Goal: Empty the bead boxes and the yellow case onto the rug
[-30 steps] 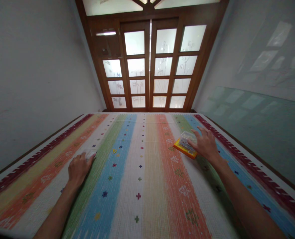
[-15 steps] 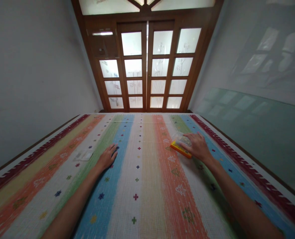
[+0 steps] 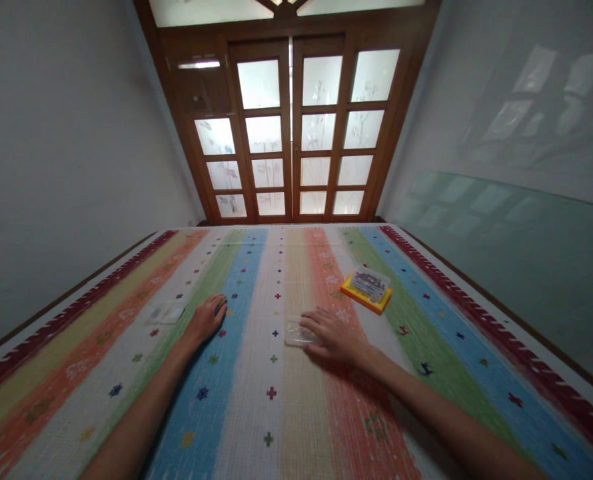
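My right hand point(image 3: 331, 335) is closed over the edge of a small clear plastic case point(image 3: 293, 332), fingers on top and thumb at the near side. The case is at or just above the cloth's cream stripe. My left hand point(image 3: 205, 321) rests on the green and blue stripes with its fingers curled. A small dark thing with a hint of yellow point(image 3: 220, 305) shows at its fingertips, too small to name. Beyond my right hand sits a yellow-orange box point(image 3: 376, 307), with a clear case holding dark pieces point(image 3: 370, 283) on it.
A striped, patterned cloth point(image 3: 256, 413) covers the table. Left of my left hand lies another clear plastic case point(image 3: 164, 313). Walls flank the table, a glass panel point(image 3: 506, 267) leans at the right, and wooden doors with glass panes point(image 3: 290, 133) stand at the far end.
My right hand has left the yellow-orange box and moved left and nearer, now with a clear case. My left fingers, outstretched before, have curled in with a small dark thing at their tips.
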`<state>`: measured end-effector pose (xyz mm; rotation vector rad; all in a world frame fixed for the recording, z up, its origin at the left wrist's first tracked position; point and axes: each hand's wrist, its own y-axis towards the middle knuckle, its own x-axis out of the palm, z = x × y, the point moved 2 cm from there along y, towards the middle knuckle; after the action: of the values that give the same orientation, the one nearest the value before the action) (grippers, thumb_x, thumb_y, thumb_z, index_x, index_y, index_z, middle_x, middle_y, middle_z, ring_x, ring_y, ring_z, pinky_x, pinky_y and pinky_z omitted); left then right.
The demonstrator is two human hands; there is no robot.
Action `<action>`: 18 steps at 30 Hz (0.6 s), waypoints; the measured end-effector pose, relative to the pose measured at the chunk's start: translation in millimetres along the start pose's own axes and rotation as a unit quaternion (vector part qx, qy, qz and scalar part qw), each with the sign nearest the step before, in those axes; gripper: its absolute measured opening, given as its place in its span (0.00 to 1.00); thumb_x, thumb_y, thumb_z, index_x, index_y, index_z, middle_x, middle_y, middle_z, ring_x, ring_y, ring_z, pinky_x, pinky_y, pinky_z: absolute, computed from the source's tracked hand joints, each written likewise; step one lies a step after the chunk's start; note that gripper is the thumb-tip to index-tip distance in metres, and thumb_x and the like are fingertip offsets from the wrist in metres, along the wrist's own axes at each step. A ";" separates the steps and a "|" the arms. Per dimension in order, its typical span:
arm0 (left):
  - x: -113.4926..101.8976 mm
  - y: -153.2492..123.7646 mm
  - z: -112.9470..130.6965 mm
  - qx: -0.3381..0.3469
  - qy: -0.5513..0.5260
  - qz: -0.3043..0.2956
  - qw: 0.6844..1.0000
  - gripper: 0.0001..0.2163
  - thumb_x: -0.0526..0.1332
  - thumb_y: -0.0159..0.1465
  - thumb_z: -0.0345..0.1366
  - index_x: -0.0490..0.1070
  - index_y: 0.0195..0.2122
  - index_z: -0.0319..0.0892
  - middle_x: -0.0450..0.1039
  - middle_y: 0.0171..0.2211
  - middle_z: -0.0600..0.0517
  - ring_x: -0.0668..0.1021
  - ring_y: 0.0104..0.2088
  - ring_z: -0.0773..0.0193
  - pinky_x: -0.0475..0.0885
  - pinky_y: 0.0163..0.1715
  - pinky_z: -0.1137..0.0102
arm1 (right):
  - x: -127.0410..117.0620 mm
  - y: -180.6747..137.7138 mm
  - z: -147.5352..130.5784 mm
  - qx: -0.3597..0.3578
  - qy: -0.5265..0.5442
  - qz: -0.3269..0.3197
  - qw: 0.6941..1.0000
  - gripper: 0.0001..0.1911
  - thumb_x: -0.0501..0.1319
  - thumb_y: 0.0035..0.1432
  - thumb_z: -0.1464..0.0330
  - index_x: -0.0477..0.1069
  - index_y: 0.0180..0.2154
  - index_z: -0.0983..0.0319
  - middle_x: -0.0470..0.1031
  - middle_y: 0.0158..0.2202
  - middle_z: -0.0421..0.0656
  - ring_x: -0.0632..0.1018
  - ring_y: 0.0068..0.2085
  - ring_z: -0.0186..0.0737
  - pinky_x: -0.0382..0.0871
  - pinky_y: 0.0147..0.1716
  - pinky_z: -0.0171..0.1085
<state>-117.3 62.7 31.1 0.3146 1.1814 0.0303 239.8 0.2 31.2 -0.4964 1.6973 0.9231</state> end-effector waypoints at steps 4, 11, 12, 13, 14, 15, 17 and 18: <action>1.5 -18.5 22.4 0.058 -0.055 0.022 0.997 0.20 0.58 0.64 0.38 0.72 0.57 0.41 0.74 0.59 0.41 0.74 0.61 0.51 0.66 0.64 0.53 | 13.1 14.5 -16.5 -0.013 -0.070 -0.053 0.996 0.14 0.62 0.60 0.69 0.75 0.46 0.69 0.77 0.52 0.61 0.79 0.49 0.51 0.73 0.51 0.50; 39.6 -48.8 106.1 0.163 -0.233 -0.134 0.949 0.40 0.72 0.56 0.45 0.60 0.68 0.45 0.65 0.65 0.37 0.69 0.65 0.45 0.64 0.64 0.49 | 35.2 20.9 -35.3 -0.078 -0.239 -0.005 0.968 0.16 0.55 0.65 0.73 0.74 0.49 0.76 0.76 0.53 0.70 0.80 0.53 0.58 0.75 0.49 0.52; 43.2 -47.4 115.0 0.159 -0.256 -0.129 0.945 0.37 0.70 0.58 0.44 0.61 0.67 0.46 0.66 0.65 0.38 0.70 0.64 0.46 0.64 0.64 0.49 | 37.4 20.4 -34.4 -0.083 -0.249 0.001 0.965 0.17 0.54 0.65 0.73 0.74 0.50 0.76 0.76 0.53 0.70 0.80 0.53 0.58 0.75 0.50 0.52; 45.7 -45.0 121.9 0.157 -0.276 -0.122 0.940 0.32 0.68 0.60 0.41 0.63 0.65 0.46 0.68 0.63 0.40 0.71 0.62 0.47 0.64 0.64 0.49 | 39.6 19.8 -32.8 -0.087 -0.256 0.004 0.963 0.18 0.54 0.65 0.73 0.73 0.51 0.77 0.76 0.53 0.69 0.80 0.53 0.58 0.75 0.50 0.52; 47.7 -42.2 127.1 0.160 -0.292 -0.128 0.934 0.28 0.67 0.61 0.40 0.66 0.63 0.46 0.71 0.61 0.40 0.73 0.60 0.49 0.66 0.63 0.51 | 41.7 19.0 -30.9 -0.089 -0.262 0.004 0.961 0.19 0.54 0.65 0.73 0.73 0.52 0.77 0.77 0.52 0.69 0.81 0.52 0.58 0.76 0.50 0.52; 48.7 -39.4 130.2 0.158 -0.307 -0.129 0.930 0.27 0.67 0.61 0.39 0.67 0.62 0.45 0.72 0.58 0.41 0.75 0.58 0.50 0.67 0.61 0.52 | 43.7 18.1 -28.8 -0.091 -0.265 0.004 0.960 0.20 0.54 0.65 0.73 0.73 0.53 0.78 0.77 0.52 0.69 0.81 0.52 0.57 0.76 0.50 0.52; 49.6 -34.9 131.4 0.153 -0.325 -0.133 0.924 0.26 0.67 0.61 0.38 0.69 0.60 0.44 0.74 0.56 0.42 0.76 0.55 0.51 0.69 0.59 0.53 | 47.1 16.4 -25.7 -0.093 -0.263 0.006 0.960 0.20 0.53 0.65 0.74 0.72 0.53 0.80 0.76 0.52 0.71 0.81 0.51 0.58 0.76 0.51 0.53; 50.1 -33.6 130.2 0.148 -0.330 -0.131 0.923 0.26 0.67 0.60 0.38 0.68 0.60 0.44 0.74 0.56 0.42 0.77 0.54 0.51 0.70 0.59 0.53 | 48.6 15.6 -25.0 -0.094 -0.259 0.008 0.961 0.21 0.52 0.65 0.74 0.71 0.54 0.81 0.76 0.52 0.72 0.81 0.52 0.58 0.76 0.51 0.54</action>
<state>16.1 10.4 21.6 0.3889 0.5407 -0.4627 197.4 -3.8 -6.5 -0.3260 1.1475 1.1200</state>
